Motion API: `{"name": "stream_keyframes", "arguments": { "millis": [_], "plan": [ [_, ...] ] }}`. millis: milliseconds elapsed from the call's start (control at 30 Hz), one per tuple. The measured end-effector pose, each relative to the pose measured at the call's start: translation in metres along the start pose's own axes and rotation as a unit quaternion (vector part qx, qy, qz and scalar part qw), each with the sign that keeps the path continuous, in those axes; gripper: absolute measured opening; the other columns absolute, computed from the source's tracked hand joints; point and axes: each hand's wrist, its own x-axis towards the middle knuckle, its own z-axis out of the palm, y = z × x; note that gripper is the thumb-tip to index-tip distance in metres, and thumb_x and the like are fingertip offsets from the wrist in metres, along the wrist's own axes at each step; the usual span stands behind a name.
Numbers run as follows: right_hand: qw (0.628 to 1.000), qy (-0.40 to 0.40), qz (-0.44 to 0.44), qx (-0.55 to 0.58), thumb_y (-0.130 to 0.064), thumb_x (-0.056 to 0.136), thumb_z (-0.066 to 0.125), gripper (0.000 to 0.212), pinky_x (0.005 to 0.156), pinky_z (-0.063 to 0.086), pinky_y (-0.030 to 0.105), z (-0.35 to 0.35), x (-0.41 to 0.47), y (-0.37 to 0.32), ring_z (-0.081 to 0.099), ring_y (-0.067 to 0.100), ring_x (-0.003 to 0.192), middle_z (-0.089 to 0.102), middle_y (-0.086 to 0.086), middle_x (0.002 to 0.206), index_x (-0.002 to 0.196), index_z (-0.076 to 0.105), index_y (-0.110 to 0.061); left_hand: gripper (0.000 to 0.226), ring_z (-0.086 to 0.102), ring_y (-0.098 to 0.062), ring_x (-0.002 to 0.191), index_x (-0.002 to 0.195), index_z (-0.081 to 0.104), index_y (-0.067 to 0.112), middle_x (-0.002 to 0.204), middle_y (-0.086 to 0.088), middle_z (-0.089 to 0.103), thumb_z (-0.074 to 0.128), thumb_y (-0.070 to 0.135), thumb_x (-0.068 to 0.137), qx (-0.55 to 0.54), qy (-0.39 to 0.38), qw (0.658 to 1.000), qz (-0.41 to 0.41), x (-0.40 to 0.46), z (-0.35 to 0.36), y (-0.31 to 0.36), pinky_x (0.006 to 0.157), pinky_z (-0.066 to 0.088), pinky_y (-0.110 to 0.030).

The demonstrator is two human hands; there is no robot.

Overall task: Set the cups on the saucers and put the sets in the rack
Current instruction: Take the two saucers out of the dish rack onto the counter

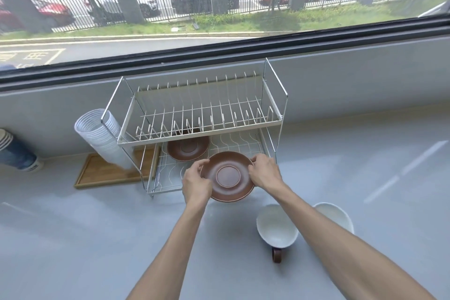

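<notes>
A brown saucer (227,176) is held by its rim at the front of the rack's lower shelf, my left hand (196,181) on its left edge and my right hand (264,170) on its right edge. A second brown saucer (188,150) lies further back on that lower wire shelf. The white two-tier rack (199,126) stands against the wall under the window. Two cups, white inside, stand on the counter near me: one (277,226) with a brown handle under my right forearm, the other (334,214) partly hidden behind that arm.
A stack of clear plastic cups (102,136) leans on a wooden tray (104,174) left of the rack. Blue paper cups (17,153) lie at the far left. The grey counter (365,190) runs along the window wall.
</notes>
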Motion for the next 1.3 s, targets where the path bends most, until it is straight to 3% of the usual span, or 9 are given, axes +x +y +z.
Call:
{"name": "stream_keyframes", "arguments": {
  "millis": [167, 333, 467, 667, 833, 967, 1300],
  "plan": [
    [1.000, -0.015, -0.007, 0.026, -0.007, 0.081, 0.050, 0.026, 0.088, 0.057, 0.040, -0.011, -0.034, 0.005, 0.073, 0.038, 0.087, 0.077, 0.016, 0.086, 0.095, 0.071, -0.013, 0.053, 0.069, -0.025, 0.099, 0.109, 0.070, 0.037, 0.120, 0.001, 0.071, 0.054, -0.005, 0.081, 0.000, -0.006, 1.000, 0.014, -0.028, -0.016, -0.011, 0.085, 0.059, -0.044],
    [0.998, -0.007, -0.020, 0.054, -0.009, 0.081, 0.050, 0.027, 0.087, 0.058, 0.042, -0.025, -0.068, 0.009, 0.075, 0.033, 0.079, 0.077, 0.014, 0.077, 0.093, 0.073, -0.018, 0.052, 0.068, -0.024, 0.101, 0.105, 0.069, 0.039, 0.113, 0.003, 0.069, 0.051, -0.004, 0.083, -0.022, -0.008, 1.000, 0.019, -0.060, -0.026, -0.017, 0.087, 0.058, -0.048],
    [0.996, -0.004, -0.016, 0.086, -0.014, 0.082, 0.051, 0.025, 0.089, 0.057, 0.040, -0.024, -0.100, 0.026, 0.076, 0.027, 0.068, 0.078, 0.008, 0.079, 0.096, 0.069, -0.024, 0.038, 0.067, -0.023, 0.100, 0.111, 0.071, 0.033, 0.105, 0.007, 0.064, 0.057, 0.007, 0.088, -0.032, -0.024, 0.999, 0.023, -0.089, -0.031, -0.022, 0.094, 0.055, -0.045],
    [0.993, 0.018, 0.031, 0.116, -0.020, 0.087, 0.057, 0.028, 0.090, 0.055, 0.045, -0.021, -0.144, 0.071, 0.071, 0.031, 0.096, 0.076, 0.005, 0.098, 0.111, 0.070, -0.017, 0.024, 0.069, -0.015, 0.091, 0.104, 0.068, 0.040, 0.109, 0.010, 0.069, 0.058, 0.023, 0.091, -0.030, -0.072, 0.997, 0.026, -0.133, -0.028, -0.033, 0.092, 0.053, -0.039],
    [0.984, 0.038, 0.083, 0.153, -0.022, 0.087, 0.059, 0.025, 0.084, 0.059, 0.047, -0.022, -0.185, 0.118, 0.072, 0.021, 0.088, 0.072, -0.004, 0.095, 0.110, 0.069, -0.021, 0.023, 0.070, -0.011, 0.088, 0.105, 0.070, 0.040, 0.108, 0.016, 0.068, 0.055, 0.031, 0.089, -0.025, -0.146, 0.989, 0.010, -0.169, -0.012, -0.044, 0.090, 0.055, -0.040],
    [0.981, 0.070, 0.115, 0.141, -0.023, 0.090, 0.060, 0.024, 0.091, 0.053, 0.035, -0.028, -0.214, 0.154, 0.068, 0.015, 0.097, 0.071, -0.008, 0.101, 0.112, 0.070, -0.021, 0.023, 0.069, -0.007, 0.092, 0.105, 0.069, 0.043, 0.115, 0.013, 0.066, 0.055, 0.036, 0.089, -0.019, -0.201, 0.979, 0.013, -0.197, 0.008, -0.051, 0.092, 0.055, -0.040],
    [0.963, 0.099, 0.217, 0.124, -0.025, 0.093, 0.059, 0.027, 0.090, 0.048, 0.033, -0.024, -0.252, 0.226, 0.067, 0.024, 0.102, 0.072, 0.002, 0.111, 0.117, 0.068, -0.018, 0.023, 0.067, -0.006, 0.096, 0.104, 0.069, 0.044, 0.114, 0.014, 0.064, 0.057, 0.046, 0.085, 0.017, -0.297, 0.955, 0.015, -0.239, 0.060, -0.058, 0.098, 0.053, -0.039]
  ]
}}
